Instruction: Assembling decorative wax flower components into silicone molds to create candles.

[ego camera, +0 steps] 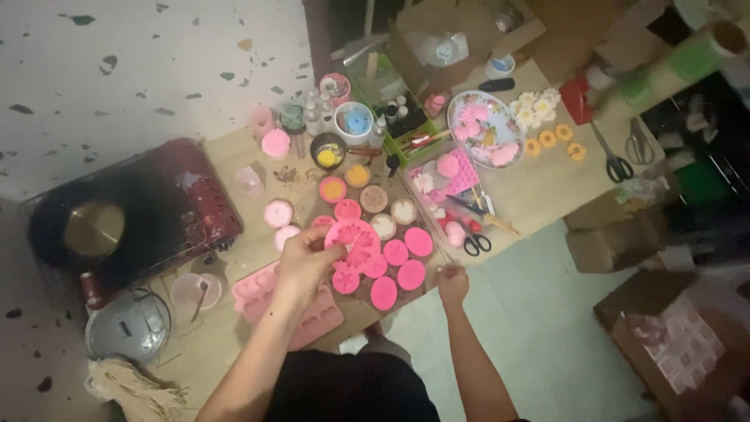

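Far left on the low table (547, 184) sits a dark red stove (148, 211). My left hand (306, 262) pinches the big pink flower mould (355, 241) near the table's front edge, among smaller pink moulds (398, 266). My right hand (452, 283) is clenched at that front edge, below black scissors (475, 244).

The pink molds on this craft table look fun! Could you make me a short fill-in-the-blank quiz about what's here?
1. The left hand touches a round flower mold coloured ____.
2. The right hand rests at the table's near ____.
3. The black-handled scissors lie to the ____ of the pink molds.
4. The small black pot holds something ____.

Answers: pink; edge; right; yellow
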